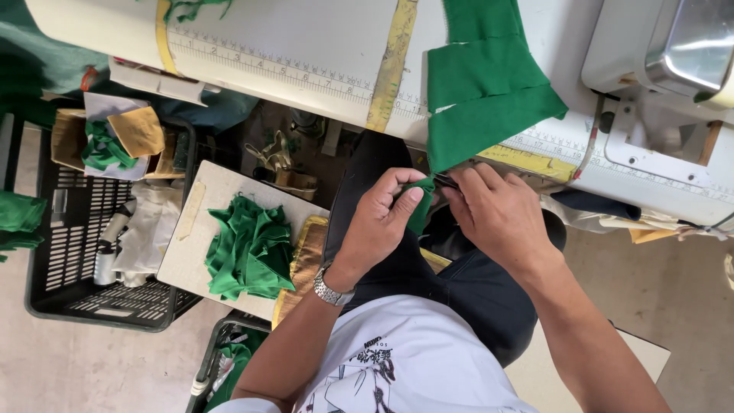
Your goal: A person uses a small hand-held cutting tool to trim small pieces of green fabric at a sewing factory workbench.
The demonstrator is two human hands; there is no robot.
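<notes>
Fingers (401, 200) of left hand (382, 218) and right hand (497, 214) pinching green cloth (420, 213) just below table (306, 46) edge, a small dark tool (446, 181) in the right; could slip or nick cloth if grip loosens.

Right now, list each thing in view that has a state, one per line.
Left hand: closed, pinching the small green fabric piece.
Right hand: closed on a dark tool, mostly hidden.
Green fabric panel: folded, draped over the table edge.
Green fabric pile: heaped on a board.
Black crate: open, part-filled.
</notes>
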